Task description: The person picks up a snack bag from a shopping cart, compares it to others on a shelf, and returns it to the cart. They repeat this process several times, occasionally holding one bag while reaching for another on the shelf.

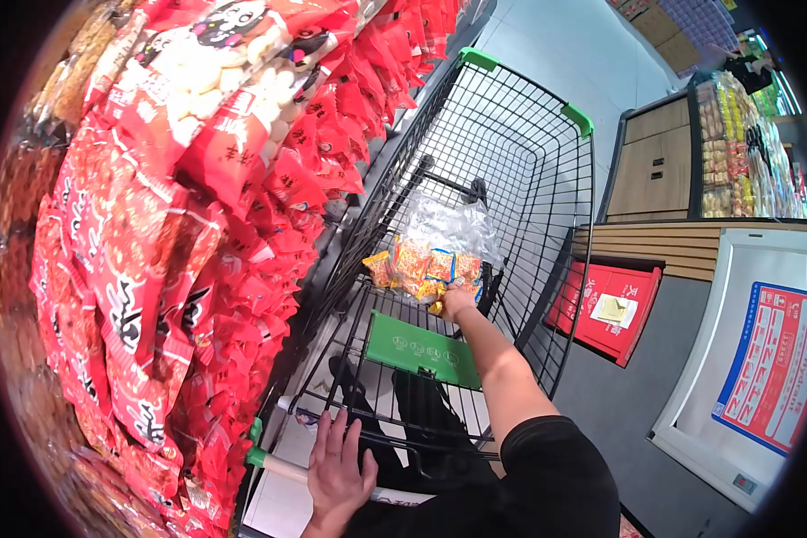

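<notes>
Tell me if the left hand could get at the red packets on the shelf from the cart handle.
Probably yes: the left hand rests on the cart handle right beside the red packets, nothing between them.

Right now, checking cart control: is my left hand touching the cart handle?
Touching. Head view shows the left hand resting on the cart handle, palm laid over the bar.
</notes>
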`<action>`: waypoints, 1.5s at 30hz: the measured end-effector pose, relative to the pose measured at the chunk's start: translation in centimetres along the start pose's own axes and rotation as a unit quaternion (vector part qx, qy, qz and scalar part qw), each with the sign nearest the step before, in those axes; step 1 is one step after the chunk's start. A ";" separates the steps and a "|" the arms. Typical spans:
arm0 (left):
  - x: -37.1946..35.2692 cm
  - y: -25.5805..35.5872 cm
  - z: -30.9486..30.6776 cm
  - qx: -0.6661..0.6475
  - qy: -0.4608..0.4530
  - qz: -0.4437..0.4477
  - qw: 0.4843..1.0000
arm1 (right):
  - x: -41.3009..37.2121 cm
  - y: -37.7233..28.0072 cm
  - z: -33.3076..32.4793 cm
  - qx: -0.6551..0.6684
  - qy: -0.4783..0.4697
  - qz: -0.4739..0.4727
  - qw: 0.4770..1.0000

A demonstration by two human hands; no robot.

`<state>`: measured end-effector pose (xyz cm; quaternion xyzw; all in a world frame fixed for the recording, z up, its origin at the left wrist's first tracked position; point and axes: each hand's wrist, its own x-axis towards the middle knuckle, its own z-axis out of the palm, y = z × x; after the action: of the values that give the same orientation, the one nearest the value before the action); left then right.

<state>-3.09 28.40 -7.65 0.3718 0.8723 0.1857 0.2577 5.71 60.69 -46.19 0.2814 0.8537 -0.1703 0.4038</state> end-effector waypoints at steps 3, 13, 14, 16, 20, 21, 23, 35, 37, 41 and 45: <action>-0.3 0.2 -0.1 0.003 0.000 -0.006 1.000 | -1.4 -0.5 -1.3 -0.047 0.021 0.002 0.999; -2.0 -0.6 -0.8 -0.061 0.093 0.071 0.991 | -24.0 -2.4 -15.6 0.540 0.057 -0.273 0.794; -2.1 -0.9 -0.9 -0.142 0.084 0.055 0.985 | -26.7 -2.8 -16.8 0.568 -0.033 -0.267 0.777; -1.8 -2.2 0.5 -0.365 0.071 0.021 0.928 | -33.0 -5.9 -20.0 0.558 0.009 -0.379 0.738; -2.7 0.0 -5.2 -0.739 -0.106 -0.013 0.665 | -41.2 -11.3 -24.7 0.456 -0.021 -0.480 0.749; -3.3 0.1 -6.1 -0.765 -0.142 0.036 0.627 | -42.4 -12.6 -25.2 0.428 -0.053 -0.480 0.764; -5.7 1.5 -9.6 -0.782 -0.129 0.027 0.609 | -44.1 -15.8 -25.7 0.398 -0.047 -0.480 0.781; -15.2 -1.9 -13.8 -0.817 0.159 0.142 0.536 | -50.1 -28.1 -23.7 0.678 -0.008 -0.431 0.595; -16.4 -2.5 -13.8 -0.829 0.178 0.140 0.511 | -50.6 -29.7 -23.7 0.704 -0.023 -0.434 0.561; -18.8 -3.5 -13.6 -0.807 0.236 0.149 0.520 | -52.3 -33.0 -23.4 0.706 0.021 -0.410 0.577; -21.5 -4.5 -13.8 -0.798 0.236 0.152 0.533 | -51.3 -33.5 -23.5 0.650 -0.012 -0.460 0.605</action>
<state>-1.02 7.59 7.71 0.0812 0.3207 0.9222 0.2005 -2.50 29.05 10.67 0.0382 0.5305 -0.8468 -0.0066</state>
